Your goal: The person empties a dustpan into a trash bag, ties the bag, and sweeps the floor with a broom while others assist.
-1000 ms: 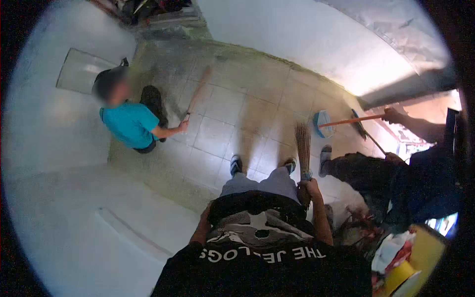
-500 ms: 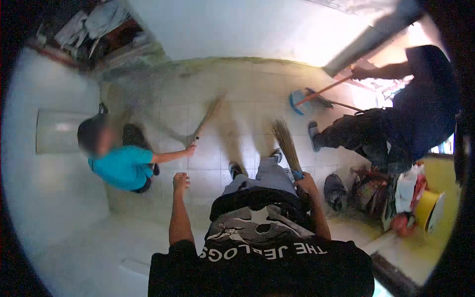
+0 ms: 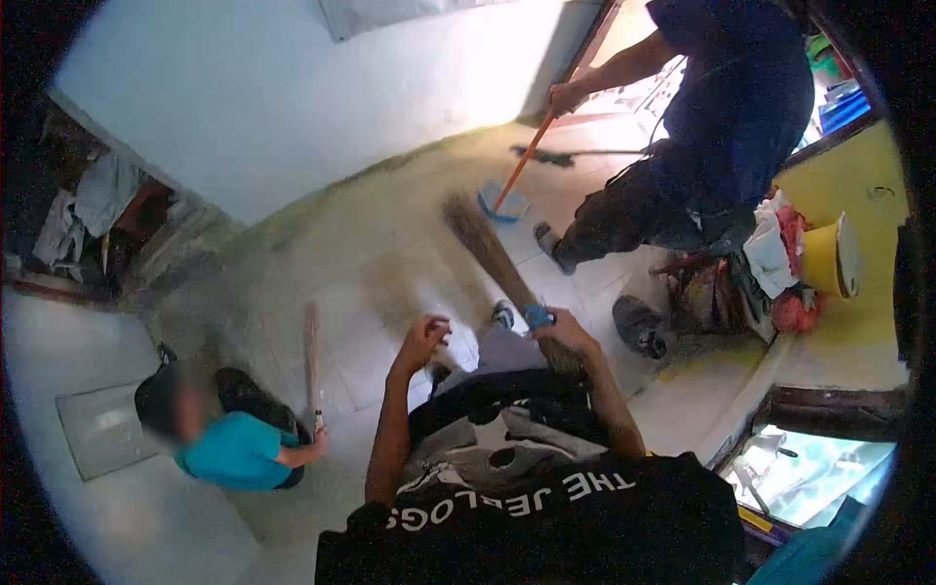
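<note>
A stick broom (image 3: 486, 244) with a blue band slants forward over the tiled floor, its bristle end pointing away from me. My right hand (image 3: 565, 331) is wrapped round it at the band. Raised in front of my waist, my left hand (image 3: 425, 341) has loosely curled fingers, somewhat apart, with nothing in them. It is left of the broom and not touching it.
At left crouches a person in a teal shirt (image 3: 234, 450), holding another broom (image 3: 312, 361). Upper right, a person in dark clothes (image 3: 731, 107) holds a blue dustpan (image 3: 503, 202) by its orange handle. Bags (image 3: 717, 292) and a yellow bucket (image 3: 832, 256) stand right.
My left hand has come up from my side to the front of my waist. The broom in my right hand has swung up and left. The view has turned.
</note>
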`<action>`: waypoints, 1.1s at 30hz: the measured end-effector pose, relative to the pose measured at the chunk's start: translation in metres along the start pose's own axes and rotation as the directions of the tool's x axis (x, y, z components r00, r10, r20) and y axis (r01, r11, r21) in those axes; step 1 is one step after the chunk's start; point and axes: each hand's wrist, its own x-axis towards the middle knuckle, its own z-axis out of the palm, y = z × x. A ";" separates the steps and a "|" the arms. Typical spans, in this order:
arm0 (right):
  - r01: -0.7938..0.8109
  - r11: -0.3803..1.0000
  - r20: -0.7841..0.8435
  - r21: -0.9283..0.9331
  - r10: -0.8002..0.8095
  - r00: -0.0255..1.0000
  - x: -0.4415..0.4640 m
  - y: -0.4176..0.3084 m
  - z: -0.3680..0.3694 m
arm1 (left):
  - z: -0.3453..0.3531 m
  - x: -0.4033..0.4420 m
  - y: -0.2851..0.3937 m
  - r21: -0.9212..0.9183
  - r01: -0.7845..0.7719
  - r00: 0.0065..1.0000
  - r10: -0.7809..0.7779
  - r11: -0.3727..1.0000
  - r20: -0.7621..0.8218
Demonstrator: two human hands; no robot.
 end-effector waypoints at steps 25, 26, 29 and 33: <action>-0.458 0.794 0.377 0.400 0.313 0.872 0.040 0.031 0.053 | 0.028 -0.266 -0.294 -0.313 0.564 0.719 -0.641 0.764 -0.270; -0.435 0.818 0.375 0.376 0.295 0.879 0.044 0.030 0.056 | 0.026 -0.244 -0.295 -0.066 0.538 0.784 -0.527 0.841 -0.328; -0.450 0.830 0.363 0.329 0.329 0.872 0.052 0.035 0.064 | 0.020 -0.181 -0.286 0.233 0.402 0.869 -0.289 0.885 -0.401; -0.456 0.836 0.407 0.305 0.318 0.856 0.044 0.026 0.059 | 0.018 -0.163 -0.246 -0.256 0.197 0.840 -0.298 0.946 -0.454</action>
